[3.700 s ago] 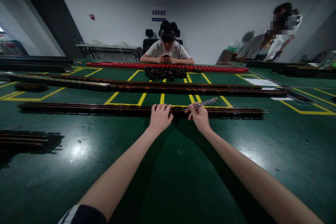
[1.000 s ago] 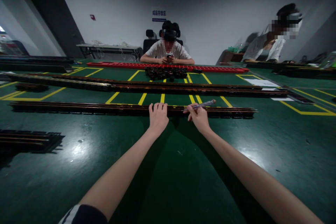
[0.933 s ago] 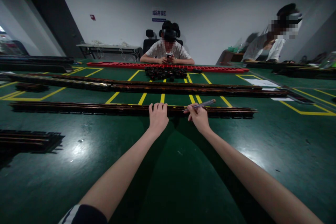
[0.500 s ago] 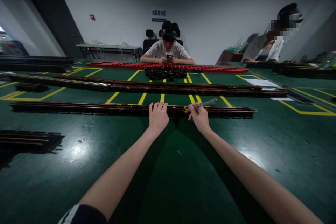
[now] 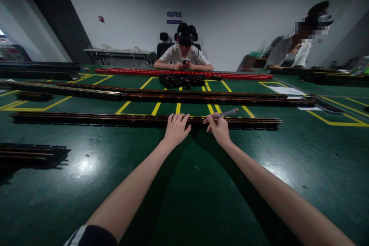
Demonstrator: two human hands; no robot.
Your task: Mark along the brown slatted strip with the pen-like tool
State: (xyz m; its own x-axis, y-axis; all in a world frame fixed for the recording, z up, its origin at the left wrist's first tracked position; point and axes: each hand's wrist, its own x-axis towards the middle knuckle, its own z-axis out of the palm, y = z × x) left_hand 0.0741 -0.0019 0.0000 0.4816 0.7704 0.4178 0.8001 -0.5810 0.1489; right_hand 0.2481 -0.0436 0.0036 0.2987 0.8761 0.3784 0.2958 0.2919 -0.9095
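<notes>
A long dark strip bundle (image 5: 86, 118) with thin coppery lines lies crosswise on the green table in front of me. My left hand (image 5: 176, 130) rests over its middle, fingers spread on the far side and thumb apart on the near side. Just to the right, my right hand (image 5: 219, 128) pinches a slim pen-like tool (image 5: 230, 112) with a clear shaft. The tool slants, its back end pointing up and right and its front end at the strip. I cannot make out exactly what its tip touches.
Behind lie more long dark strips (image 5: 201, 97), a heap of small black parts (image 5: 181, 80) and a red slotted rail (image 5: 129, 71). Another dark bundle (image 5: 31, 155) is at left. White papers (image 5: 285, 90) lie at right. One person (image 5: 183, 55) sits opposite, another (image 5: 291, 52) at far right.
My left hand has slid slightly right along the strip, and its thumb now shows spread out. The right hand and its tool stay almost where they were.
</notes>
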